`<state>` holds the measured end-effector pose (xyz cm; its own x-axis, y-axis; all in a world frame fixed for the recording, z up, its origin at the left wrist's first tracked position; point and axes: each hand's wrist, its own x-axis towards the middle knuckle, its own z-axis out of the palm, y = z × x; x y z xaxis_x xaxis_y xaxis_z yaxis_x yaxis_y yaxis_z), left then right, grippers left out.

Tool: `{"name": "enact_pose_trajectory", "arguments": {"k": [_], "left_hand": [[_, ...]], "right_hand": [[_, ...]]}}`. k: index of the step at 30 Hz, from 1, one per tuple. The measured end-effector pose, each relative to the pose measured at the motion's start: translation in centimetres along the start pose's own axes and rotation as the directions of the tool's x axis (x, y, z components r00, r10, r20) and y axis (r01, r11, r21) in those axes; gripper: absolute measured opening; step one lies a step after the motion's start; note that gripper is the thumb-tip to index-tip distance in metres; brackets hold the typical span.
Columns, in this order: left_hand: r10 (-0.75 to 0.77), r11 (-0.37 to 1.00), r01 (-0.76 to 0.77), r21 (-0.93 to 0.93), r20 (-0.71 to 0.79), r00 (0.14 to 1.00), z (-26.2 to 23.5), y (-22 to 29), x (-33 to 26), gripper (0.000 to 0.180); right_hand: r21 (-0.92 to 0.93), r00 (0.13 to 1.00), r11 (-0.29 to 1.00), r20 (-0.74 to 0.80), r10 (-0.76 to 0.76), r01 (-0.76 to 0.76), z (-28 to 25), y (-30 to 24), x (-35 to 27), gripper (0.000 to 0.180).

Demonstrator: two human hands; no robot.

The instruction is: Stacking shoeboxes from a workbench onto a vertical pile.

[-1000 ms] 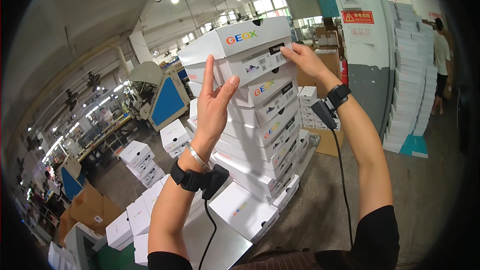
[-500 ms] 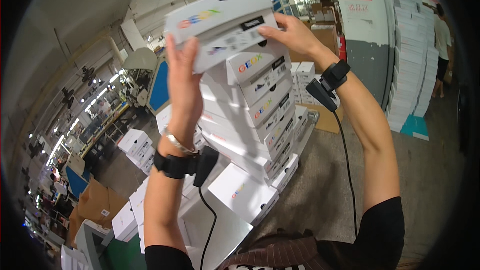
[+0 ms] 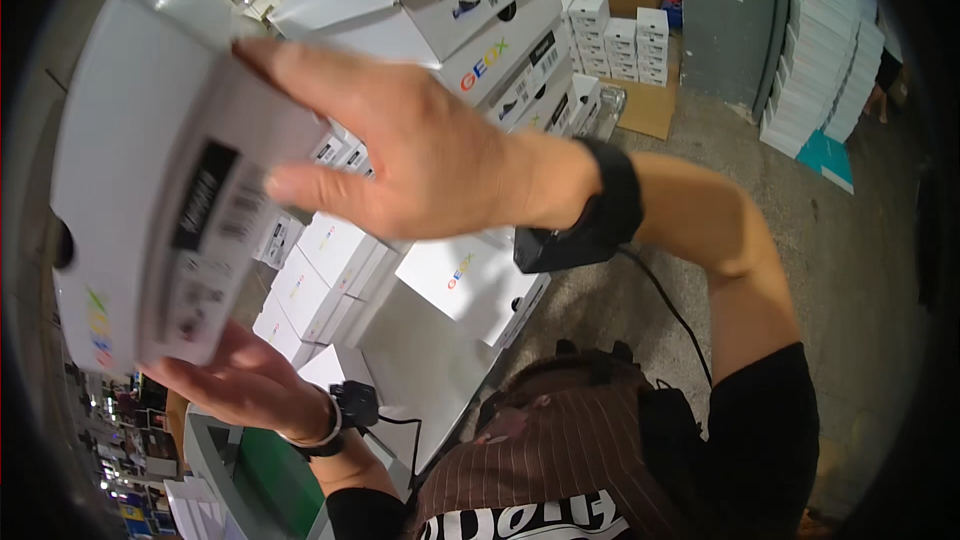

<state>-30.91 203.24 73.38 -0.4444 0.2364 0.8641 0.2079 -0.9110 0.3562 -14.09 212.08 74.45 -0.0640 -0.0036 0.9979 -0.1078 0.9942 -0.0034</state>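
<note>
**White shoebox held tilted between both hands, clear of the table**

A white shoebox [image 3: 130,210] is up in the air beyond the left edge of the table [image 3: 425,355], tipped steeply, with its labelled end turned toward the person. The right grip [image 3: 405,150], a bare hand, is clamped on it, fingers over the upper side and thumb against the labelled end. The left grip [image 3: 245,380], also bare, grasps the box's lower end from below; the box is blurred and hides some fingers, so their exact wrap is hard to make out.

Toward the far end of the table rises a tall stack of shoeboxes [image 3: 445,25], lidded and labelled. A single closed shoebox [image 3: 460,285] lies by the right edge, just in front of that stack, and more white boxes [image 3: 325,260] sit close together along the left edge. Left of the near corner is a green surface [image 3: 270,470] in a grey frame.

Each wrist wears a black strapped device, the right one [image 3: 600,205] with a cable [image 3: 665,290] hanging from it. A brown pinstriped apron [image 3: 570,430] fills the foreground. Farther off, smaller stacks of boxes [image 3: 620,45] stand beside a cardboard sheet [image 3: 650,115], and taller white stacks [image 3: 825,50] stand beside a grey-and-white wall [image 3: 730,50].
</note>
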Motion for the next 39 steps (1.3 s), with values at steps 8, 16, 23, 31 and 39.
{"name": "enact_pose_trajectory", "arguments": {"k": [8,16,23,31,39], "left_hand": [[-0.647,0.742,0.564,0.363,0.165,0.745,-14.9,-7.5,-21.1,0.077],[-0.876,0.455,0.784,0.423,0.372,0.308,-16.8,-13.7,-29.3,0.067],[-0.928,0.366,0.822,0.435,0.229,0.292,-15.6,-14.9,-28.5,0.069],[-0.924,0.263,0.601,0.755,0.019,0.381,-25.9,-14.0,-22.1,0.074],[-0.548,-0.266,0.403,0.876,-0.481,0.684,-53.5,-13.0,-12.9,0.069]], "right_hand": [[-0.047,0.565,0.597,0.272,0.779,-0.801,2.0,-1.3,-23.0,0.060],[-0.115,0.177,0.192,0.125,0.976,-0.975,1.0,-2.3,-38.8,0.055],[-0.245,0.297,0.268,-0.090,0.951,-0.932,3.8,-0.9,-39.3,0.050],[-0.271,-0.141,-0.102,0.129,0.982,-0.957,1.8,-5.2,-40.8,0.036],[-0.538,-0.391,0.117,0.728,0.563,-0.835,8.7,-7.7,-38.5,0.033]]}}
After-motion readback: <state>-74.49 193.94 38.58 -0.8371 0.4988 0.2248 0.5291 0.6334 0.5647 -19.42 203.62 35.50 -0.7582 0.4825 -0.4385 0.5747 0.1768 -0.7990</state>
